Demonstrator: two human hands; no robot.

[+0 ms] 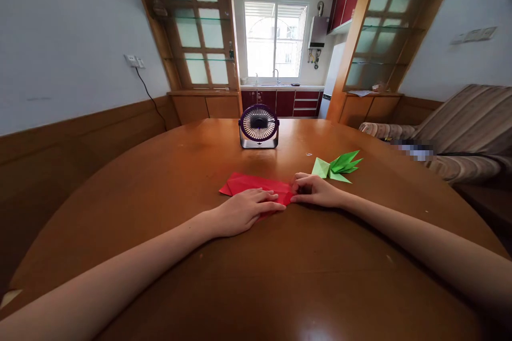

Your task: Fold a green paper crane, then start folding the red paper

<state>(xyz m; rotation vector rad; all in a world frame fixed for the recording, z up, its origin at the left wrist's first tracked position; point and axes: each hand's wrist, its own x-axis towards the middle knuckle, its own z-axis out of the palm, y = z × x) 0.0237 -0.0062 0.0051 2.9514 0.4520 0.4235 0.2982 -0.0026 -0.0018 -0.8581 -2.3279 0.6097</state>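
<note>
Both forearms reach forward; left hand (pixel 244 210) flat on red paper (pixel 256 185), right hand (pixel 314 191) pinching its edge.

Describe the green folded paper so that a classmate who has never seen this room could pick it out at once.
Start at the round wooden table with the small purple fan standing on it. Look right of the fan, just beyond the right hand. The green folded paper lies there, spiky and untouched, unlike the flat red paper under both hands.

- No readable text, label, brand, number or sign shows anywhere.
- The small desk fan (pixel 258 126) bears no legible marking.
- The wall plates (pixel 474 35) are too small to read.
</note>
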